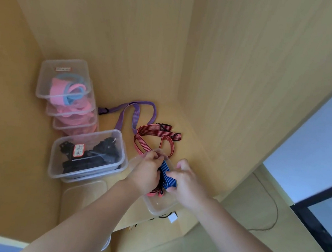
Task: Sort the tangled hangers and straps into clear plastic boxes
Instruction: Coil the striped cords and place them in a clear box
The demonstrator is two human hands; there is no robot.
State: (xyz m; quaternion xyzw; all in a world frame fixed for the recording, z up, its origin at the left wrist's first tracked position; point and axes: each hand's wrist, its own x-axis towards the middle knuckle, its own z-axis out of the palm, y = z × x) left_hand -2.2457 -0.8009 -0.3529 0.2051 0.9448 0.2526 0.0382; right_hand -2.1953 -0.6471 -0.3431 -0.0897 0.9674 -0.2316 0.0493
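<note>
A clear plastic box (157, 206) sits at the shelf's front edge, under both my hands. Inside it lie a blue striped strap (166, 176) and a red strap end (154, 193). My left hand (148, 171) pinches the red striped strap (149, 136) at the box's far rim. My right hand (185, 185) grips the blue strap, fingers curled round it. The red strap trails back over the shelf. A purple strap (135, 114) lies loose behind it.
At the left stands a stack of clear boxes (62, 85) with pink and blue hangers. Nearer is a box of black straps (87, 156) on other boxes. Wooden walls close the back and right. A cable and white plug (172, 217) lie below the shelf edge.
</note>
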